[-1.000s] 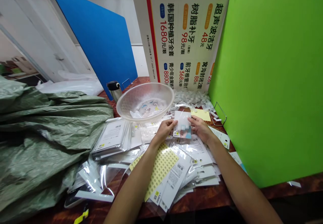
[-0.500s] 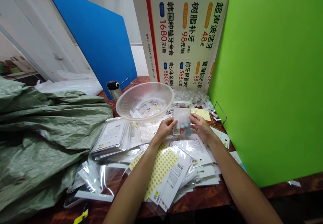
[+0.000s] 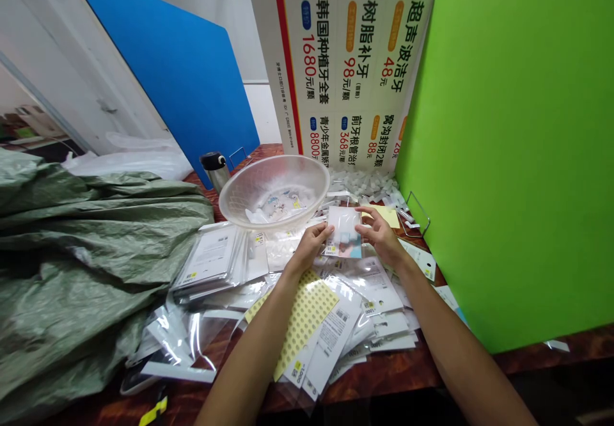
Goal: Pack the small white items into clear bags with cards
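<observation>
A small clear packet with a white card (image 3: 344,222), printed blue and pink at its lower end, is held up between my hands. My left hand (image 3: 307,247) pinches its left edge, thumb in front. At the right edge, my right hand (image 3: 384,242) has thumb and index fingertips on the packet, with a gap between these two fingers. Several small whitish pieces seem to show through the plastic. Below lie many packaged white cards (image 3: 330,336) in clear sleeves and a yellow sheet of round stickers (image 3: 307,314).
A translucent plastic basin (image 3: 230,205) holding small printed packets stands behind my left hand. Small white pieces (image 3: 369,186) are heaped at the back. A green panel (image 3: 508,157) borders the right, a blue panel (image 3: 177,61) the left. A steel flask (image 3: 217,173) stands beside the basin.
The packet has tilted slightly, and more of its blue and pink print shows. My right index finger has lifted away from the thumb along the packet's edge. My left hand keeps its pinch.
</observation>
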{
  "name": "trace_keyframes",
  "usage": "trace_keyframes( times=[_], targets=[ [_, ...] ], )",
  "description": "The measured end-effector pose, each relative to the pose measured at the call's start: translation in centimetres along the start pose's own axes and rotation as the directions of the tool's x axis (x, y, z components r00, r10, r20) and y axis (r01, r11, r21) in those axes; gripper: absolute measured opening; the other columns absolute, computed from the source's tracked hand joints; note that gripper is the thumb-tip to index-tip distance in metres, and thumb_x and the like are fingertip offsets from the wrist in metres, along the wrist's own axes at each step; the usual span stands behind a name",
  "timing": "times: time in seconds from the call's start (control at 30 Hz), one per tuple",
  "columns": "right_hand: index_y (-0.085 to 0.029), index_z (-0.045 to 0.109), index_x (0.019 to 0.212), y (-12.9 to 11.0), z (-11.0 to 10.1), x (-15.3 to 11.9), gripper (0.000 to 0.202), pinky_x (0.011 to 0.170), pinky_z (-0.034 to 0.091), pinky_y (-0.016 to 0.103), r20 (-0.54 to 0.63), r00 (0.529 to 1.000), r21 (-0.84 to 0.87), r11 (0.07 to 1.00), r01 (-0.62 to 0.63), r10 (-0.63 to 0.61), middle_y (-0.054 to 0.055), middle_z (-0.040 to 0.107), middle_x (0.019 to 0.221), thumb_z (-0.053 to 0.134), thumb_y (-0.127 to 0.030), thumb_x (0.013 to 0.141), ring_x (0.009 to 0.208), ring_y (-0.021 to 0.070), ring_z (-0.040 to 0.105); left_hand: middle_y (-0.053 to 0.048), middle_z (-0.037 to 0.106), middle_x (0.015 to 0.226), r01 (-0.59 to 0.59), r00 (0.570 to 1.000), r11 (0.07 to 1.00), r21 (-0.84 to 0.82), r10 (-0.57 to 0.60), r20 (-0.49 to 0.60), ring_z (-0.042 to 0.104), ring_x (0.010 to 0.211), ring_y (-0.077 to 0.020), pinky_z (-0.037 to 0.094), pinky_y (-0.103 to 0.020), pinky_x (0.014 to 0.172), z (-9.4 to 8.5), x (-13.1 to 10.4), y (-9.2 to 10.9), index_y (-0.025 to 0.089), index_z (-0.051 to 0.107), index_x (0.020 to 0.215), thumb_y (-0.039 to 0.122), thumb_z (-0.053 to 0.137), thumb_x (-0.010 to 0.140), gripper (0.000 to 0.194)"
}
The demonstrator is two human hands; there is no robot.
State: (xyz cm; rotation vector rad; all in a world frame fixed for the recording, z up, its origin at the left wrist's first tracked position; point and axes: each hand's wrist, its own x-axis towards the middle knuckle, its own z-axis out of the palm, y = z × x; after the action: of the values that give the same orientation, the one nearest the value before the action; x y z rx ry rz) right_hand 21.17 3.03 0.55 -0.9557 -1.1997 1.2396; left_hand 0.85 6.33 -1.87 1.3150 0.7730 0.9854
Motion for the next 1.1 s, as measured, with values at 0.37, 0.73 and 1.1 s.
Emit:
trace_keyframes(
  times=[0.37,0.73,1.1],
  targets=[
    [-0.029,0.058,0.127,-1.0,0.03,-0.56,0.056,0.055,0.05,0.027,0.044,0.999,0.139,0.99,-0.034,0.029,-0.003,0.06,0.077,0.074,-0.042,0.076,0.057,0.0133,0.053,0.001,0.06,0.064,0.033,0.994,0.991,-0.131,-0.02,0.103,0.053,0.052,-0.0113,0.039,-0.023,0.051,-0.01,-0.39,0.61,0.016,0.062,0.076,0.057,0.076,0.075,0.044],
    [-0.027,0.059,0.098,-0.59,-0.35,-0.49,0.031,0.052,0.048,0.025,0.048,0.997,0.129,0.991,0.046,-0.053,-0.004,0.058,0.079,0.076,-0.035,0.074,0.059,0.0128,0.053,0.0,0.061,0.064,0.052,0.989,0.992,-0.116,-0.035,0.141,0.055,0.052,-0.0122,0.042,-0.024,0.052,-0.05,-0.47,0.69,0.014,0.063,0.075,0.053,0.077,0.075,0.041],
    [-0.021,0.064,0.071,-0.15,-0.54,-0.08,0.027,0.05,0.044,0.025,-0.003,1.0,0.067,0.998,0.019,-0.019,-0.002,0.055,0.069,0.081,-0.041,0.071,0.058,0.0121,0.048,0.001,0.06,0.063,0.058,0.988,0.992,-0.108,-0.042,0.149,0.054,0.053,-0.0122,0.04,-0.024,0.053,0.0,-0.45,0.64,0.015,0.061,0.07,0.053,0.078,0.074,0.042]
  ],
)
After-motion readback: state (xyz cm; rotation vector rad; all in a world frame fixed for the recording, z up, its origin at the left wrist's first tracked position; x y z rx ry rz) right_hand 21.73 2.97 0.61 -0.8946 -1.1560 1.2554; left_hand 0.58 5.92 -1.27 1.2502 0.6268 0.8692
